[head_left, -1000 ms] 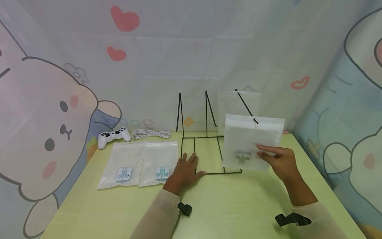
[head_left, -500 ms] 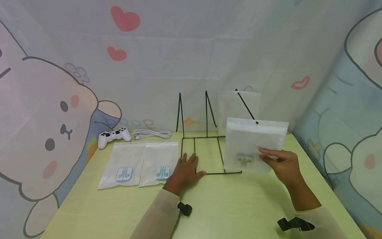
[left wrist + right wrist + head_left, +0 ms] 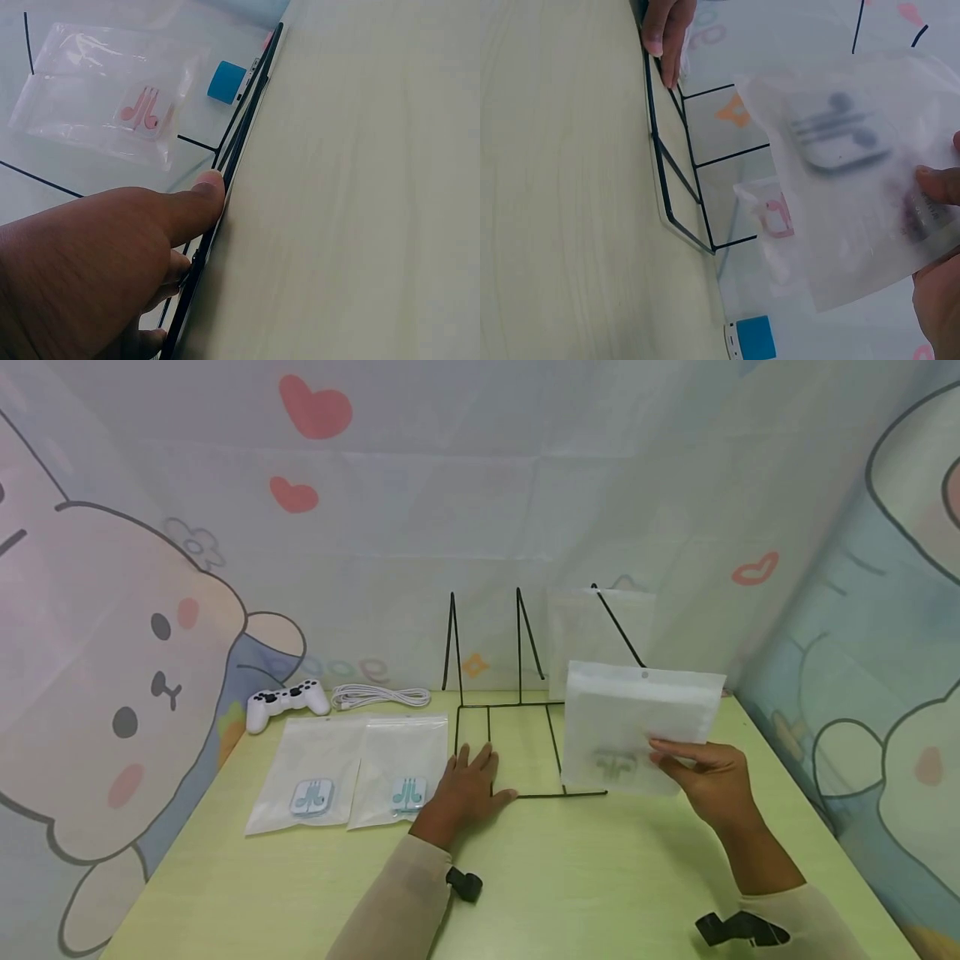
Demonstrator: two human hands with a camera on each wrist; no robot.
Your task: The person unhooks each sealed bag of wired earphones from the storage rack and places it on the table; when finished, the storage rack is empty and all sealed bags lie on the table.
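Four translucent bags and one black wire rack [image 3: 520, 703], by my count. Item one: a hung bag [image 3: 573, 639], at the back of the rack's right arm [image 3: 618, 625]; that one I judge done. Item two: the held bag [image 3: 607, 714], upright before the same arm, an earphone case [image 3: 615, 765] dim inside; its top hole sits by the arm's tip, and I cannot tell whether wire passes through. Items three and four: a left bag [image 3: 315, 752] and a right bag [image 3: 401, 756], flat on the table [image 3: 600, 877]; both, I judge, left to do. Two further arms carry nothing.

Hands, two. Right hand [image 3: 712, 777]: pinching the held bag's right side between thumb and fingers. Left hand [image 3: 467, 789]: fingers spread, resting on the rack's base, gripping nothing.

Edges: backdrop [image 3: 420, 510] close behind the rack; right bag just beside its base; controller [image 3: 288, 703] and cable [image 3: 381, 697] behind the flat bags; a blue-and-white object [image 3: 226, 82] near the rack's right end. Widest room: in front, toward the person.
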